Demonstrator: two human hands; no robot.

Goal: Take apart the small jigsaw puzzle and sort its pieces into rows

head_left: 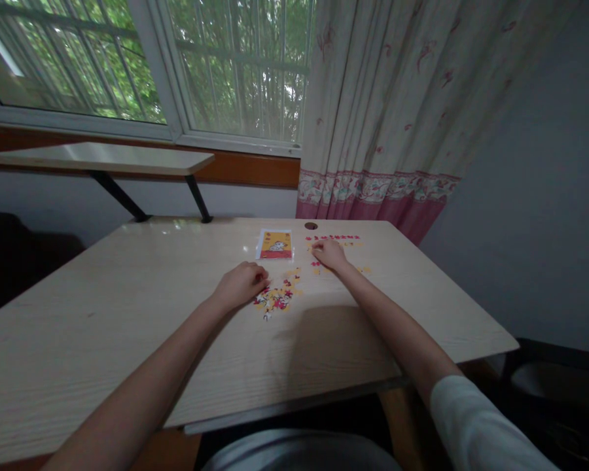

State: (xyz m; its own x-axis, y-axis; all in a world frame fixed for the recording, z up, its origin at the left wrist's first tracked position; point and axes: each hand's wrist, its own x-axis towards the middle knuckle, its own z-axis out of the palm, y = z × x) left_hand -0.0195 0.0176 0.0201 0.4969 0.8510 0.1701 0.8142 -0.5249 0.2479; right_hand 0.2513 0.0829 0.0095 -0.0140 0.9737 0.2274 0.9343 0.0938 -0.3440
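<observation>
Hands meet over scattered puzzle pieces at centre frame: left hand (240, 284), fingers curled loosely shut, knuckles up, rests at the edge of the loose pile of pieces (276, 299). Right hand (330, 254), fingers bent down, touches a red row of joined pieces (332, 238); whether it grips one, I cannot tell. Reference card (275, 244) lies between them, farther up the wooden desk (127, 307). Curtain (397, 111) hangs upper right, window (177, 65) upper left.

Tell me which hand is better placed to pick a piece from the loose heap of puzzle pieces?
Left, probably. The left hand rests right beside the loose heap of puzzle pieces, fingers almost touching it. The right hand lies farther back, by the row of red pieces.
</observation>
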